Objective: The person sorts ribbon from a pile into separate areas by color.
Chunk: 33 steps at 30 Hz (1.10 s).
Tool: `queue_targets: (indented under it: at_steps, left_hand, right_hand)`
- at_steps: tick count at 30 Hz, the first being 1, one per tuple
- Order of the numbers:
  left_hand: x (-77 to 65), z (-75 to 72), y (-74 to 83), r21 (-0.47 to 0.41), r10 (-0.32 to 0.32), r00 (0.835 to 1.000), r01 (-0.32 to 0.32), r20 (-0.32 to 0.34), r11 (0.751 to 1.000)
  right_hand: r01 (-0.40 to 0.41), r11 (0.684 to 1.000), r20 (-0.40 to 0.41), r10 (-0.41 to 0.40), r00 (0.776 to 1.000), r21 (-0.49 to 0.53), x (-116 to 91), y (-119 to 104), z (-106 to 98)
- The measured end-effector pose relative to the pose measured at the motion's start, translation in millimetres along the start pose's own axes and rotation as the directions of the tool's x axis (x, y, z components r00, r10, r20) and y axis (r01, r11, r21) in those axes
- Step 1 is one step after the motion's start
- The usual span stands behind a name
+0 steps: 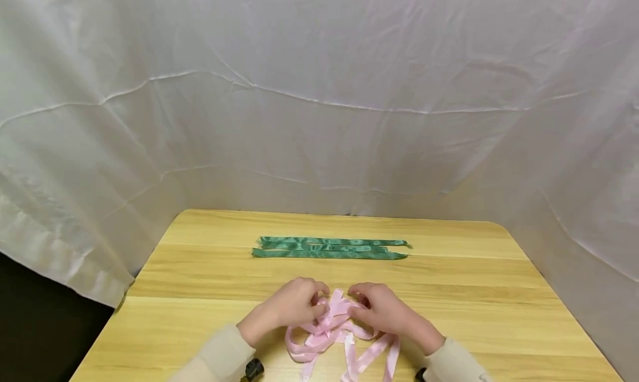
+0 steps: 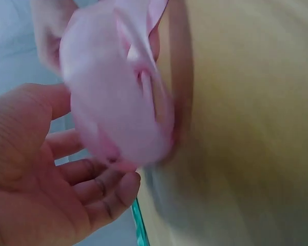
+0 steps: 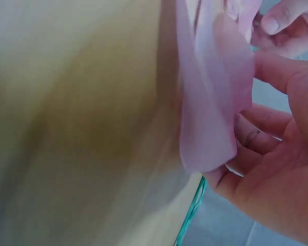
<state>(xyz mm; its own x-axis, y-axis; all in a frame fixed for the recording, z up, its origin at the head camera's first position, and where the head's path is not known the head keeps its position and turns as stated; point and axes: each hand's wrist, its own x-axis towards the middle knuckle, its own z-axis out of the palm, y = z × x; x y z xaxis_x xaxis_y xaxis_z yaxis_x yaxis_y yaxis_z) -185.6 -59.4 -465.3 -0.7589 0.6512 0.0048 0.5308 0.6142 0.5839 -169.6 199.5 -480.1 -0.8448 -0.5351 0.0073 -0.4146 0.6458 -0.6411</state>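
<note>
A loose tangle of pink satin ribbon (image 1: 319, 342) lies at the near middle of the table, with several loops and tails. My left hand (image 1: 297, 304) grips its left side between thumb and curled fingers. On the opposite side my right hand (image 1: 381, 312) holds the ribbon the same way. Up close in the left wrist view, a wide pink loop (image 2: 113, 87) hides the left thumb and index fingertips. The right wrist view shows a hanging fold of ribbon (image 3: 210, 113) in front of the right fingertips.
Several green satin ribbon strips (image 1: 329, 248) lie side by side across the table beyond my hands, their ends frayed. The wooden table (image 1: 199, 282) has rounded far corners. White cloth (image 1: 319, 138) hangs behind it and along both sides.
</note>
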Motion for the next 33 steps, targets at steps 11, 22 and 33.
queue_targets:
  at_steps: [11,22,33]
  left_hand:
    - [-11.4,8.7,13.1,0.04,0.064,0.992,-0.069,0.105,0.997]
    - [-17.3,11.8,14.1,0.038,0.143,0.986,-0.147,0.087,0.988]
    - [-14.6,1.5,15.9,-0.055,0.211,0.977,-0.213,-0.035,0.975]
  right_hand:
    - [0.015,1.0,0.121,-0.016,0.993,0.004,-9,-21,9]
    - [0.084,0.992,0.074,-0.091,0.993,0.099,-18,-27,13]
    - [0.075,0.974,-0.055,-0.065,0.996,0.216,-20,-36,-7]
